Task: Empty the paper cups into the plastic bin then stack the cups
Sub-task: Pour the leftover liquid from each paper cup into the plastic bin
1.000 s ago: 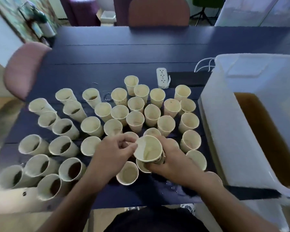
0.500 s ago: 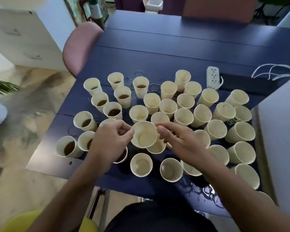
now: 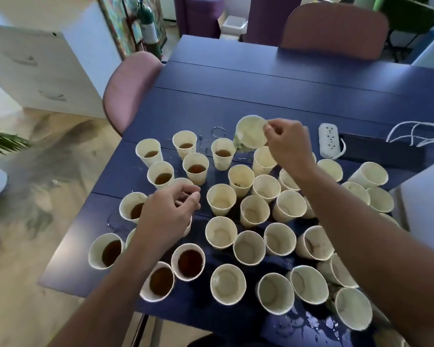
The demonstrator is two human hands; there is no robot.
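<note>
Your right hand [image 3: 287, 144] pinches rim of empty cup [image 3: 251, 132] at 12 o'clock, tilted for stacking. Your left hand [image 3: 169, 216], loosely curled, holds nothing, hovers over full cups [image 3: 188, 264] at 9 o'clock on desk [image 3: 261, 96].

The plastic bin [image 3: 426, 196] is cut off at the right edge, contents unseen.

Two bare forearms, no sleeves; dark garment [image 3: 226, 343] below.
</note>
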